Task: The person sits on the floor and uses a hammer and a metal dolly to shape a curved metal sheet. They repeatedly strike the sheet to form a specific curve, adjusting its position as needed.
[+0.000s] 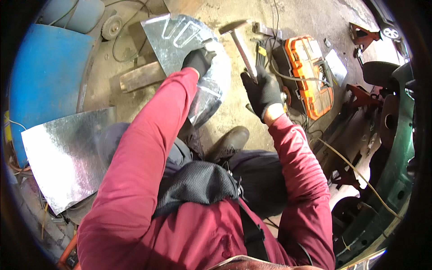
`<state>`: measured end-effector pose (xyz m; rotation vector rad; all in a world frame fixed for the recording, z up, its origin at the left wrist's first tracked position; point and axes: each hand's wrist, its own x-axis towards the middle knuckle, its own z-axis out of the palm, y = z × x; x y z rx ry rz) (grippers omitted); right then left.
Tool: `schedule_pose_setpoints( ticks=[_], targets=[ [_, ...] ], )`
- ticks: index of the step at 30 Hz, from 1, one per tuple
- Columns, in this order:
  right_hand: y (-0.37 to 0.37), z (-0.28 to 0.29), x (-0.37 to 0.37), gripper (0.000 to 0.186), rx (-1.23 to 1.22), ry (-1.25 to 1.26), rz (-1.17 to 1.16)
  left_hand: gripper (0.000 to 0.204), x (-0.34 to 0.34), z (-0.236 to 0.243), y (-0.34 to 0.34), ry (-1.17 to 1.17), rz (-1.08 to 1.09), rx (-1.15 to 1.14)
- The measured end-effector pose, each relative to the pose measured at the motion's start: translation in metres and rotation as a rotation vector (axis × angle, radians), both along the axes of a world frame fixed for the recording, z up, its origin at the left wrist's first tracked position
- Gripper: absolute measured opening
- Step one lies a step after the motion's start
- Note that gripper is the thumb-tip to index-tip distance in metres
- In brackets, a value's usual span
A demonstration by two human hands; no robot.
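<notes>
My right hand [263,92], in a black glove, is closed round the lower handle of a hammer [244,51]. The hammer's head is raised up and away from me, to the right of a shiny sheet of metal [180,38] with a rounded edge. Pale looping marks run across the far part of that sheet. Over its middle is my left hand [199,62], also gloved, with its fingers curled. A short greyish piece shows just beyond those fingers; its kind is unclear.
A wooden block [141,77] lies beside the sheet. At left are a blue barrel [51,76] and another bright metal sheet [67,157]. An orange and black toolbox [308,76] stands at right, with cables around it. Red jack stands [363,35] and a green vehicle part [396,148] line the right side.
</notes>
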<state>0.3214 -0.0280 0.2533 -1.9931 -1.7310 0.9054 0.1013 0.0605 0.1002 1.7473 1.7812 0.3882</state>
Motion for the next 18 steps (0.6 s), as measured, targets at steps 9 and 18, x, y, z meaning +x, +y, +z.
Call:
schedule_pose_setpoints(
  ticks=[9,18],
  targets=[
    [0.023,-0.202,0.026,0.045,-0.276,0.504,-0.425,0.048,-0.019,-0.014,-0.006,-0.175,0.193,-0.011],
    [0.058,-0.221,-0.035,0.024,-0.361,0.764,-0.479,0.048,-0.033,-0.021,-0.009,-0.178,0.148,0.014]
  ],
)
